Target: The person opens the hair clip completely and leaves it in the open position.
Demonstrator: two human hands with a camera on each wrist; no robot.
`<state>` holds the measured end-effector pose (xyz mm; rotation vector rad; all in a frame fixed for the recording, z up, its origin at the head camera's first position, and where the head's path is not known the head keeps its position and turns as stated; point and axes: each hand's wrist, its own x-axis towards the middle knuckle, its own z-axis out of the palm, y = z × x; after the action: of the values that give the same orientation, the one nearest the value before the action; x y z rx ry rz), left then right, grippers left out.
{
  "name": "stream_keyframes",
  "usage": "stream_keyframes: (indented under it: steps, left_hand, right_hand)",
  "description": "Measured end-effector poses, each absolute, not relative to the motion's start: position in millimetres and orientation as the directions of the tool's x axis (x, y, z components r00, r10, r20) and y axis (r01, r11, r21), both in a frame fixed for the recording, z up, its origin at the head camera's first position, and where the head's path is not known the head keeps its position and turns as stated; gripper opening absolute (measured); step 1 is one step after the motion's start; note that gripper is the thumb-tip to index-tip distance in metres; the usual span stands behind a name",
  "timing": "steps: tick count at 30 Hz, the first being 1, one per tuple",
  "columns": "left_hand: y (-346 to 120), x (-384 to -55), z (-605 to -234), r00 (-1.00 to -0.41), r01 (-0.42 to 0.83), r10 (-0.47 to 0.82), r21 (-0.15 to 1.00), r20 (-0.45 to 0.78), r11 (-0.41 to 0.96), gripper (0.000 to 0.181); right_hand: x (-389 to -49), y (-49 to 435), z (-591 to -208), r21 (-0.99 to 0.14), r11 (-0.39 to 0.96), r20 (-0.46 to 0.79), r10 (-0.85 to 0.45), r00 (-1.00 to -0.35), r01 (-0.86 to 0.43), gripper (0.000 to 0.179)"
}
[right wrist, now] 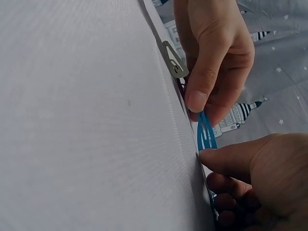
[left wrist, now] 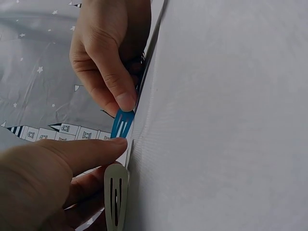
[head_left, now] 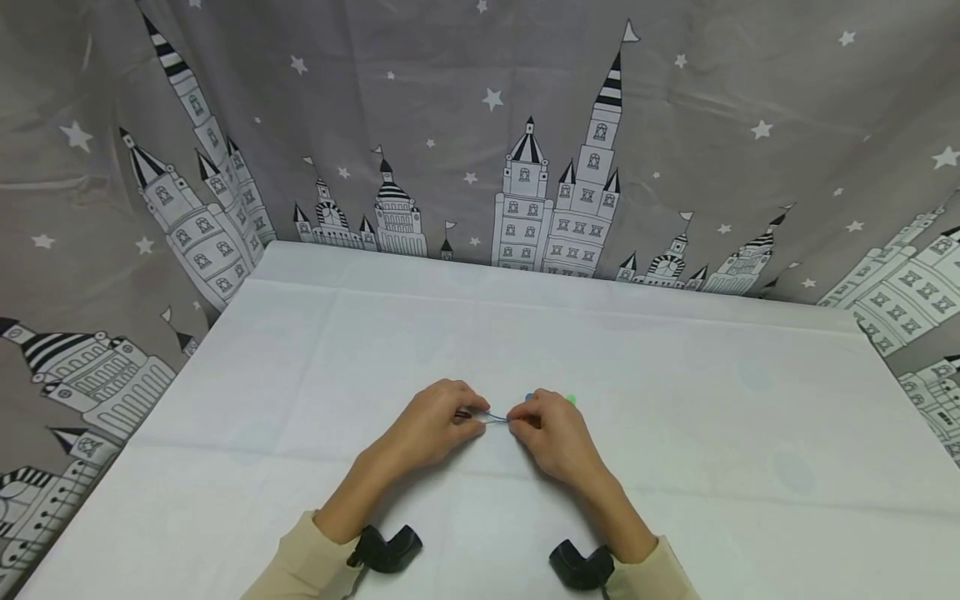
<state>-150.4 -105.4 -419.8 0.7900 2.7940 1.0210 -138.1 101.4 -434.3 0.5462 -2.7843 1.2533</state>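
A blue snap hair clip (head_left: 497,418) is stretched between the fingertips of both hands, low over the white cloth. My left hand (head_left: 442,421) pinches one end between thumb and fingers. The opposite end is pinched by my right hand (head_left: 553,429). In the left wrist view, the slots of the blue clip (left wrist: 122,124) show between the two thumbs. An olive-grey snap clip (left wrist: 115,195) lies beside my left hand, and the right wrist view shows that olive-grey clip (right wrist: 174,61) too. A small dark brown piece (head_left: 462,414) shows between my left thumb and fingers.
Just beyond my right hand, a bit of blue (head_left: 529,397) and a bit of green (head_left: 572,399) peek out, mostly hidden. White cloth (head_left: 675,467) covers the table. Behind it hangs a grey curtain (head_left: 435,75) printed with castles and stars.
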Motion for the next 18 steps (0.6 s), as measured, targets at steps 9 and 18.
stream_keyframes:
  steps: [9,18]
  left_hand:
    - [-105.1,-150.5,-420.8,-0.867,0.446,0.486,0.600,0.108,0.664,0.020]
    - [-105.2,-149.1,-420.9,-0.869,0.444,0.484,0.592,0.101,0.673,0.020]
  right_hand:
    - [-138.0,101.5,-435.5,-0.722,0.606,0.188,-0.294,-0.937,-0.335,0.011]
    - [-138.2,101.9,-436.2,-0.720,0.609,0.189,-0.290,-0.938,-0.333,0.011]
